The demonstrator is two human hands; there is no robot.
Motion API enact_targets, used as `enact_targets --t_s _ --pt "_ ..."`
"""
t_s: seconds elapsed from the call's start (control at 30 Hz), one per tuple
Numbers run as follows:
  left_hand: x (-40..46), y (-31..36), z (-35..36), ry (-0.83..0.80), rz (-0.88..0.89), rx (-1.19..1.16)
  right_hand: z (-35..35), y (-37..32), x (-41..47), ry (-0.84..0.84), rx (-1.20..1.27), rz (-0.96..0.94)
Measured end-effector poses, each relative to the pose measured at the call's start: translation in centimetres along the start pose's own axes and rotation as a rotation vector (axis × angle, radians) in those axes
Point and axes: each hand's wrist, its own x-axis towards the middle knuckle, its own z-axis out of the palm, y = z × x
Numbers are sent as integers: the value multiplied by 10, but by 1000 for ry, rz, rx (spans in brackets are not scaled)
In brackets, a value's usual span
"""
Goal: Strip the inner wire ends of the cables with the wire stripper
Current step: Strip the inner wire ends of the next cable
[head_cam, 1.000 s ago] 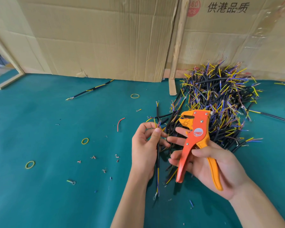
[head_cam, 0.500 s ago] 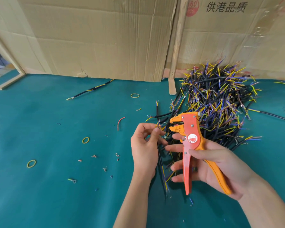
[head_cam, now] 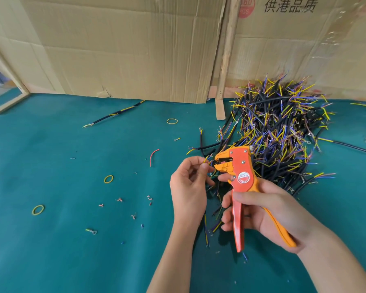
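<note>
The cable [head_cam: 205, 227] hangs from our left hand [head_cam: 188, 187], which pinches its yellow wire end at the stripper's mouth. Our right hand [head_cam: 268, 212] grasps the orange wire stripper [head_cam: 239, 178], fingers wrapped round both handles, its head pointing to nine o'clock. At one o'clock lies the cable heap [head_cam: 283, 132] on the green table [head_cam: 51, 250]. Rubber bands [head_cam: 108, 178] lie at nine o'clock.

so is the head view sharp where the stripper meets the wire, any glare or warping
Head view: wire stripper sharp, thin wire ends at its nose small and slightly soft; glare on the taped cardboard top right; wide-angle bending at the edges; soft, even light.
</note>
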Motion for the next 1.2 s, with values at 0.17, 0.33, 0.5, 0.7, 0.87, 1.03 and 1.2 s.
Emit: enact_targets --t_s 0.17,0.33,0.5,0.7,0.87,1.03,1.2 --pt "0 -1 1 -32 -3 31 -1 1 1 -39 -39 7" --pt "0 1 -1 -61 -34 -23 0 1 2 -22 -54 6" --pt "0 1 -2 -83 -52 -53 -1 1 2 -6 -69 -8" --pt "-1 0 -3 -99 -61 -70 -1 1 1 -8 -79 6" --pt "-1 1 -4 -142 -54 -76 -2 4 3 -11 -56 -1" --pt "-1 3 -7 -161 -106 -67 2 8 8 64 -10 -65" --pt "-2 6 -6 -133 -121 -20 -4 3 5 11 32 -74"
